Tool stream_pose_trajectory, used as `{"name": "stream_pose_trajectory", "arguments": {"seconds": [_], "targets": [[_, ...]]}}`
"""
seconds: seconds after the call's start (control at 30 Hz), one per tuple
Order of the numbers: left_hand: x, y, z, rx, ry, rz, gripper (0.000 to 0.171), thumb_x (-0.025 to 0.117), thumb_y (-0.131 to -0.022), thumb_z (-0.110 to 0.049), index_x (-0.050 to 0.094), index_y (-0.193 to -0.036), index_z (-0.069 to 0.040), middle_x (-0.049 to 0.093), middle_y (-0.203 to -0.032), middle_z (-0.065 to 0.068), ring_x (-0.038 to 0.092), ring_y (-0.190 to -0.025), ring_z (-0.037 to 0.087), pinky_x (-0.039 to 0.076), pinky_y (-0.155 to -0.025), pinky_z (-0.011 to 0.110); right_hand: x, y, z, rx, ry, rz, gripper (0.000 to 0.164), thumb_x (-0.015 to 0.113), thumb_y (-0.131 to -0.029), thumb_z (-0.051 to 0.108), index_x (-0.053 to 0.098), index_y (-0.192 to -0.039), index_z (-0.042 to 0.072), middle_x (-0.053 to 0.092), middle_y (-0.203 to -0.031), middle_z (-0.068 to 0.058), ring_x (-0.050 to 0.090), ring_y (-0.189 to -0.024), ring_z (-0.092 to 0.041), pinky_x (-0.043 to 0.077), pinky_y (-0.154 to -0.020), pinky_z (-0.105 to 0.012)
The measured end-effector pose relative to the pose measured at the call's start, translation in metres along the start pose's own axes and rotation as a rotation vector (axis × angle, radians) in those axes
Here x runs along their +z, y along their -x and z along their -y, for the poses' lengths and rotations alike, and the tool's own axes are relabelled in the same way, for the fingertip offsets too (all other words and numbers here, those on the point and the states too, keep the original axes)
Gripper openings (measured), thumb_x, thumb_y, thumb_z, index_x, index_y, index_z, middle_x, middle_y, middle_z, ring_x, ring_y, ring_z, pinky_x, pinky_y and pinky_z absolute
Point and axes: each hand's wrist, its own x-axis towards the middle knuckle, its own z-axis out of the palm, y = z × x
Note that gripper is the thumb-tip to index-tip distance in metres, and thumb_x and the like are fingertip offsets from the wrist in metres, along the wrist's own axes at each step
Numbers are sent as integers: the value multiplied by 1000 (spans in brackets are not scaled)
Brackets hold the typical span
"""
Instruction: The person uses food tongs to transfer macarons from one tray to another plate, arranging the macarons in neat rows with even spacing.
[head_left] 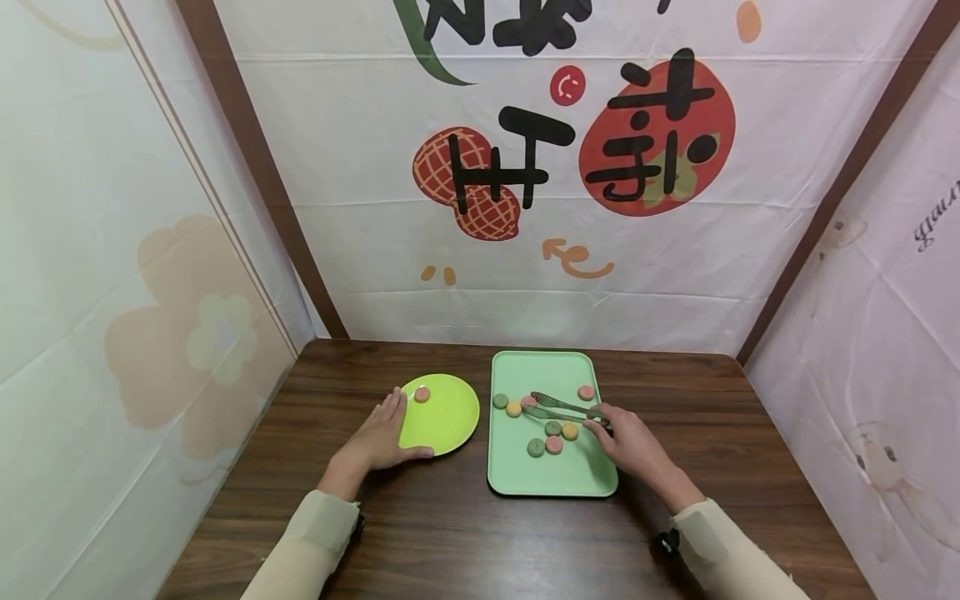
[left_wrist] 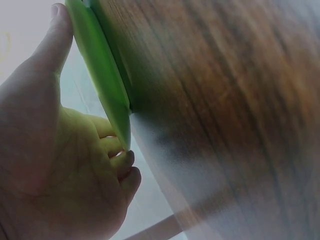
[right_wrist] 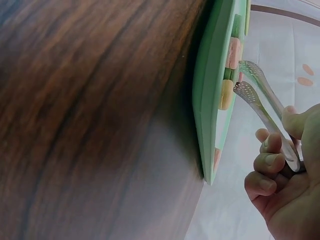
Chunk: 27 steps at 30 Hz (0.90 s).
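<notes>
- Your right hand (head_left: 628,437) holds metal tongs (head_left: 564,406), the thumb on one slim arm and curled fingers against the other.
- The tongs end in flattened, rounded tips pierced with small holes (the right wrist view shows the perforations best), and these tips stand apart over the tray, right by a pink round (head_left: 528,402); you cannot tell whether they touch it.
- The tray (head_left: 517,475) is pale green, smooth and rectangular, with rounded corners and a low raised rim.
- On it lie eight small, thick discs, macaron-like in shape: three green, three pink and two yellow. One pink disc (head_left: 586,392) sits alone towards the far right corner, while a green disc (head_left: 536,448) is nearest to you.
- Your left hand (head_left: 386,432) has its fingers extended and the thumb spread wide from them, resting along the left and near edge of the plate.
- That plate (head_left: 450,417) is round, glossy and bright yellow-green, and carries a single pink piece (head_left: 422,394) near its far left rim.
- Plate and tray stand side by side, a gap between them, on a dark brown desk (head_left: 450,533) with streaky wood grain.
- Beyond hangs a creased white sheet (head_left: 525,317) with printed figures.
</notes>
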Motion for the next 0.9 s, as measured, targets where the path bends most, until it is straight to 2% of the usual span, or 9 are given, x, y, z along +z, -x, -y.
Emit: {"name": "stream_pose_trajectory", "arguments": {"seconds": [0.43, 0.67, 0.9], "targets": [[2, -1, 5, -5, -13, -15, 134, 76, -88, -73, 10, -166, 14, 4, -175, 34, 9, -163, 48, 16, -133, 59, 1, -4, 5, -39, -24, -29, 14, 72, -106, 25, 75, -112, 13, 74, -96, 2, 67, -83, -9, 57, -71, -36], [0, 0, 3, -2, -16, -10, 132, 75, -88, -73, 11, -166, 13, 4, -175, 34, 10, -163, 48, 15, -133, 58, 4, -8, 8, -108, -52, -42, 13, 72, -106, 22, 74, -112, 10, 75, -94, -5, 62, -78, -9, 55, -68, -33], [-1, 1, 0, 1, -11, -8, 132, 76, -88, -72, 12, -166, 14, 4, -175, 35, 11, -163, 49, 16, -133, 59, 6, -10, 15, -129, -59, -46, 15, 69, -108, 26, 74, -112, 12, 75, -95, -1, 67, -83, -9, 58, -71, -34]]}}
